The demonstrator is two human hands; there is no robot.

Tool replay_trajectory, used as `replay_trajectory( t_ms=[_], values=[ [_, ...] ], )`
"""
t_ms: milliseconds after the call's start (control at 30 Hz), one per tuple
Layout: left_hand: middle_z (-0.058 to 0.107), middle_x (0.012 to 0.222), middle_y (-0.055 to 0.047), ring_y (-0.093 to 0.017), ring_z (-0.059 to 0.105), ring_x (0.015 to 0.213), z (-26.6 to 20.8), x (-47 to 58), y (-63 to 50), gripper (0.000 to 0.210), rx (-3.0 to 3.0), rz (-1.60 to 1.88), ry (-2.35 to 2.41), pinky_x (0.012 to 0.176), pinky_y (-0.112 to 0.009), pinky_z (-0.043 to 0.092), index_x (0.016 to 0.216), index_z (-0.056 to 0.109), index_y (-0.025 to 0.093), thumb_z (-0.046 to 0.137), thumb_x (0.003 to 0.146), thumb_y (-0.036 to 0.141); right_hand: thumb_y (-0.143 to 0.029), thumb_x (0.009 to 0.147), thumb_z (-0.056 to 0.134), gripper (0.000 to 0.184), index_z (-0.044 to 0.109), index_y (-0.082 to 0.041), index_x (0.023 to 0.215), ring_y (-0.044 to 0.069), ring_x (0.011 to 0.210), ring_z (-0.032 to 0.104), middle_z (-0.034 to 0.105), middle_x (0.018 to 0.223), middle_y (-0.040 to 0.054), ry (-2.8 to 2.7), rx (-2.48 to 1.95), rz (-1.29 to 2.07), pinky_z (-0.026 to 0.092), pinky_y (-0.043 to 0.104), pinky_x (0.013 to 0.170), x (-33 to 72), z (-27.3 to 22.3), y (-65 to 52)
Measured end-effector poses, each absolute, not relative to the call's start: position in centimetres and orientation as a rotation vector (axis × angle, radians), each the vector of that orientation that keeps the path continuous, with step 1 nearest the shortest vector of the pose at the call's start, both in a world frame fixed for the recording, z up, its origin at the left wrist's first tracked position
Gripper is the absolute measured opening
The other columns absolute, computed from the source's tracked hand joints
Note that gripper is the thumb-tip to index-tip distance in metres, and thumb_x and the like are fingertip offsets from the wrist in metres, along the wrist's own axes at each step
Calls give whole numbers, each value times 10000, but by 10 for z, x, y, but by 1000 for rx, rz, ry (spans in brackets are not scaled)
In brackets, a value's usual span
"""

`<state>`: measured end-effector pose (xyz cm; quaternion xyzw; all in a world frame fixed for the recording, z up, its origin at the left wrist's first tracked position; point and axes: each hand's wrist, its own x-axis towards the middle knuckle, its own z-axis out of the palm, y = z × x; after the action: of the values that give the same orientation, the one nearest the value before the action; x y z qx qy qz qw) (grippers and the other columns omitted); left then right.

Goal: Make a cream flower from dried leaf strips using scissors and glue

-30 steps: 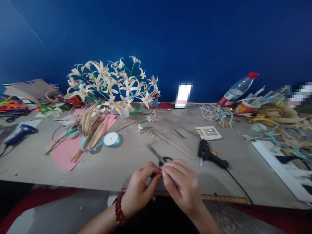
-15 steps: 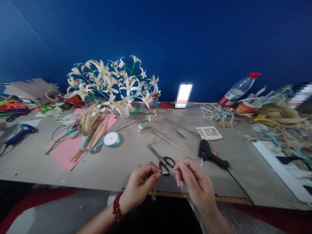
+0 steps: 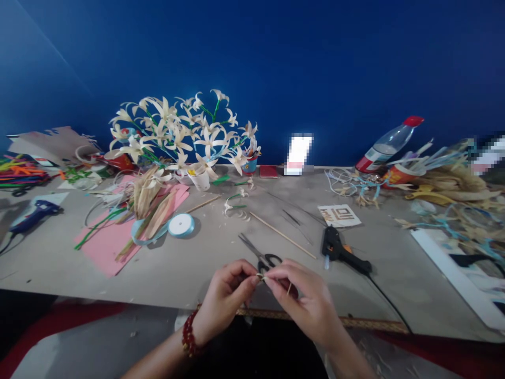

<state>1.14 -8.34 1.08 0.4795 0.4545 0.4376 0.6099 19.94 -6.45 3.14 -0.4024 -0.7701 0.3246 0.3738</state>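
Observation:
Near the table's front edge, my left hand (image 3: pixel 232 287) is closed in a pinch on a small pale piece (image 3: pixel 260 275); its exact kind is too small to tell. My right hand (image 3: pixel 303 295) meets it, thumb and forefinger pinched on a thin pale strand. A short end of the strand (image 3: pixel 290 288) pokes out between the right fingers. Black-handled scissors (image 3: pixel 258 252) lie just beyond both hands, blades pointing away, their handles partly hidden by my fingers.
A black glue gun (image 3: pixel 343 250) lies to the right, its cord running over the front edge. A thin stick (image 3: pixel 282 234) lies beyond the scissors. Leftward are a ribbon spool (image 3: pixel 181 225), pink paper (image 3: pixel 98 245) and a blue glue gun (image 3: pixel 35 218). White handmade flowers (image 3: pixel 177 131) stand behind.
My right hand has moved left, its fingertips now against those of my left hand. The strand stretched between the hands before no longer shows as a gap. My left hand has barely moved.

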Motion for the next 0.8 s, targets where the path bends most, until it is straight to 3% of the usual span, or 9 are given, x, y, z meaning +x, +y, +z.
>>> replay_trajectory(
  t_ms=[167,333,800],
  values=[
    [626,817,-22,-96,539,591,7,11,-87,263,1245,1075,1028,542,-196,459,1175,644,208,621,923,282,-221,943,574,109,651,-208,868,135,604,554,600,719,3,-1885,-1060,897,432,243,565,197,28,-63],
    [719,923,-63,-156,634,804,12,12,-87,270,1750,1169,1122,749,-252,506,1144,686,226,602,911,117,-238,942,574,134,640,-198,832,128,594,550,603,713,0,-1838,-1068,961,424,232,546,196,27,-63],
    [679,793,-10,-118,599,705,17,10,-83,161,1779,1152,1187,673,-195,475,989,694,197,611,893,99,-234,953,562,140,645,-209,842,136,641,547,601,720,-8,-1806,-1089,964,427,242,613,198,27,-59]
  ],
)
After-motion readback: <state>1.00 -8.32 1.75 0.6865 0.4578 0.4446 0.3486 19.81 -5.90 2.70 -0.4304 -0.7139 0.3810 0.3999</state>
